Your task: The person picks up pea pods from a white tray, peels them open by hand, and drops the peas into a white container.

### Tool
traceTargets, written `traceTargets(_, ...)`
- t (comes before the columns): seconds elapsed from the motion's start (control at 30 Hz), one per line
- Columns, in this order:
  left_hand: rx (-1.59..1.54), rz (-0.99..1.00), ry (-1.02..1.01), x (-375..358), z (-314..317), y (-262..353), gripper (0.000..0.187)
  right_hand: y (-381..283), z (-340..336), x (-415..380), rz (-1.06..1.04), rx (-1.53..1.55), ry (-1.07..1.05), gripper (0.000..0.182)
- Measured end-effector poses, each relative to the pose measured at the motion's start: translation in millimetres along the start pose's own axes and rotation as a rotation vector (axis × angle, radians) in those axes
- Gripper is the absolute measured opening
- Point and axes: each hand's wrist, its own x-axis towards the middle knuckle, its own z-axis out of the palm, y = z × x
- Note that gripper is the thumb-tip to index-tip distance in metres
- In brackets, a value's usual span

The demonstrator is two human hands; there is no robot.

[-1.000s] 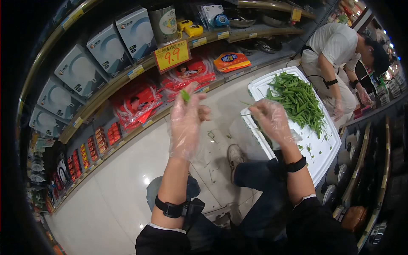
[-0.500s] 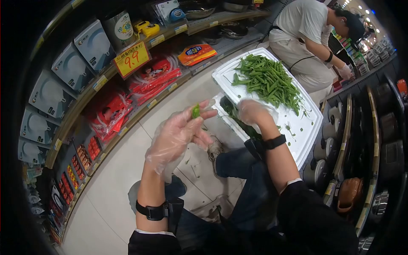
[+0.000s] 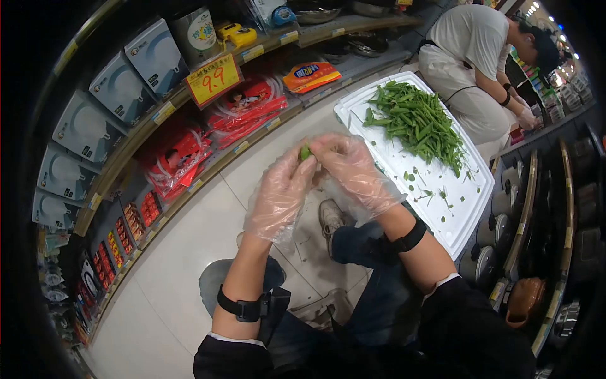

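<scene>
Both my hands wear clear plastic gloves and meet in front of me, above the floor. My left hand (image 3: 281, 192) pinches a green pea pod (image 3: 305, 152) between thumb and fingers. Right against it, the closed fingertips of my right hand (image 3: 356, 177) grip the pod's other side. Just right of my hands lies a white foam board (image 3: 466, 205) with a raised rim. A heap of green pea pods (image 3: 416, 123) covers its far part, and loose bits (image 3: 435, 194) are scattered on its nearer part.
Shelves on the left hold boxed goods (image 3: 88, 136), red packages (image 3: 173, 161) and a price sign (image 3: 213, 80). Pots (image 3: 492, 230) line the right shelf. A crouching person (image 3: 470, 63) works at the far right. My shoe (image 3: 331, 218) is on the tiled floor below.
My right hand has come left from the board's near edge to meet my left hand at the pod. My left hand has turned and closed its fingers more. The view has shifted slightly.
</scene>
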Motion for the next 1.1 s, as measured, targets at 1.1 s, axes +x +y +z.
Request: traceTargets(1.1, 0.368, -0.065, 0.259, 10, 5, -27, 0.029, 28, 29, 10, -0.096, -0.339, 0.313, 0.018)
